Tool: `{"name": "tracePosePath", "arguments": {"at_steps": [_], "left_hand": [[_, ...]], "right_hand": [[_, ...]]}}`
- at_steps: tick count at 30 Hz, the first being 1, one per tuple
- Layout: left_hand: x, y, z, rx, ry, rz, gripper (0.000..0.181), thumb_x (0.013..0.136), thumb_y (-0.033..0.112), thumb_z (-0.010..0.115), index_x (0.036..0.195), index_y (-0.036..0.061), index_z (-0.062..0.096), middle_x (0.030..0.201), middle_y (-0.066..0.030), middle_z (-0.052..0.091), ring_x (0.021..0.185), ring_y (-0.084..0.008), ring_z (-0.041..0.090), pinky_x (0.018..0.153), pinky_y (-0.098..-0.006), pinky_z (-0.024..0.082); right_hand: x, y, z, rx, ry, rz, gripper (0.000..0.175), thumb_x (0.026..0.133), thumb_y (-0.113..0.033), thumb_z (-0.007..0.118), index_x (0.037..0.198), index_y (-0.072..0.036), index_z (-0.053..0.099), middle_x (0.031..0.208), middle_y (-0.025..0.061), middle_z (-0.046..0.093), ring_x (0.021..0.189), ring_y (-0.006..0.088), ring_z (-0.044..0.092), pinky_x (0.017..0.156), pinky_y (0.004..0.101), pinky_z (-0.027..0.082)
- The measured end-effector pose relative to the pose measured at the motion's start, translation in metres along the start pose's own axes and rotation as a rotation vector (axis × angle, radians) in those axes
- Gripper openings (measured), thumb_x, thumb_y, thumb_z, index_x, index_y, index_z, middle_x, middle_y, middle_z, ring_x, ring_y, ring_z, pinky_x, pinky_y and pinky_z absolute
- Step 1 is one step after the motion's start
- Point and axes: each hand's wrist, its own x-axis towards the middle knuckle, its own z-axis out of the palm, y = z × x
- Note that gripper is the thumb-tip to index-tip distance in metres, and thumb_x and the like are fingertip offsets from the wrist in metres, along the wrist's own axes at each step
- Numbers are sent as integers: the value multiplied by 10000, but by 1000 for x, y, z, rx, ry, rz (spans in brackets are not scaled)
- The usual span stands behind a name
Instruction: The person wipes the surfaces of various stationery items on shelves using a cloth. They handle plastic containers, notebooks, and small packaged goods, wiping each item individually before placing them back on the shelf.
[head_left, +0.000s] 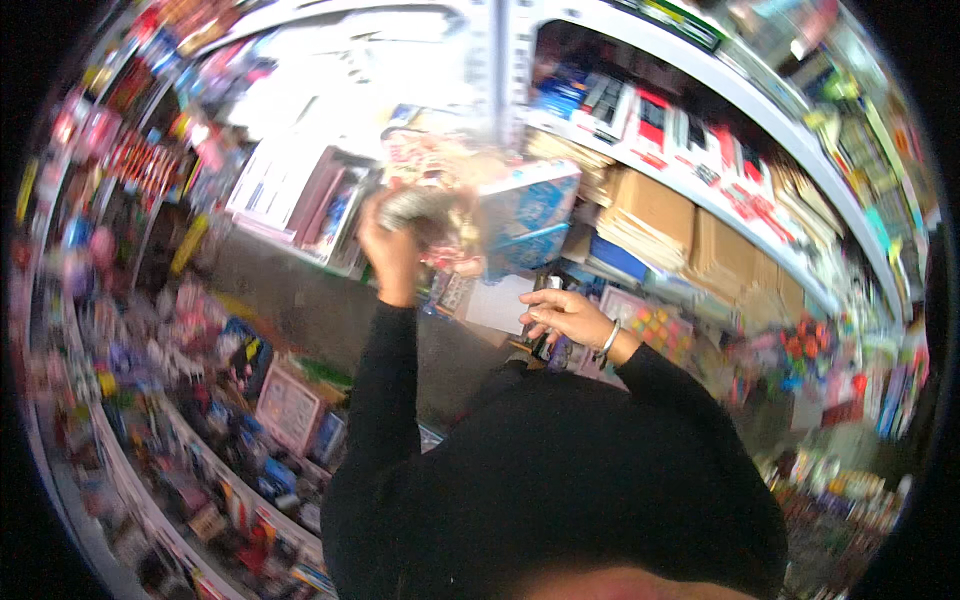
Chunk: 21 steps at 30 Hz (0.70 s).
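Note:
My left hand (391, 251) is raised at the shelf, its fingers around a grey-and-white object (416, 208) too blurred to name exactly. Just beyond it are pink-and-cream patterned packages (427, 154), also smeared by motion. To their right a blue-and-white patterned box (529, 217) stands tilted. My right hand (566, 315), with a bracelet at the wrist, hovers with its fingers slightly bent and apart, holding nothing. Below the box, near the right fingertips, lies a white flat sheet or box (499, 300).
A metal shelf upright (506, 75) rises ahead. Boxed goods line the right shelf (750, 199), above stacked brown envelopes (652, 214). An open carton (337, 202) stands left of my left hand. Crowded shelves (202, 420) run along the left, with a pink box (289, 409) near the floor (300, 292).

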Motion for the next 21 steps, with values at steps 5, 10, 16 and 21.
{"name": "tracePosePath", "arguments": {"at_steps": [5, 10, 16, 21], "left_hand": [[70, -33, 50, -84, -173, -22, 371, 804, -111, 565, 1165, -27, 582, 1115, -109, 632, 986, -201, 595, 907, -304, 456], [56, -89, 20, 253, -656, -98, 318, 884, 63, 637, 1180, -41, 588, 1087, -89, 628, 998, -169, 573, 890, -296, 439], [-54, -162, -82, 422, -949, -821, 286, 885, 240, 579, 1011, 9, 692, 944, -96, 678, 852, -190, 626, 770, -342, 500], [-172, -182, -19, 650, -1650, -799, 338, 923, 276, 555, 1093, 1, 654, 1071, -112, 646, 972, -227, 597, 864, -352, 462]], "right_hand": [[-34, 46, -17, -122, 104, -119, 419, 953, -268, 590, 1284, -15, 541, 1097, 108, 670, 905, 161, 663, 731, 293, 528], [-90, 97, -25, 104, 337, -16, 400, 905, -370, 645, 1134, -43, 653, 977, 85, 684, 766, 132, 648, 634, 262, 525], [-157, 170, -28, 68, 506, 373, 451, 910, -334, 620, 1243, -31, 591, 1126, 143, 666, 945, 232, 676, 744, 349, 542], [-195, 220, -3, -316, 670, 565, 493, 885, -364, 625, 1222, -6, 602, 1087, 187, 664, 943, 297, 654, 796, 395, 516]]}}
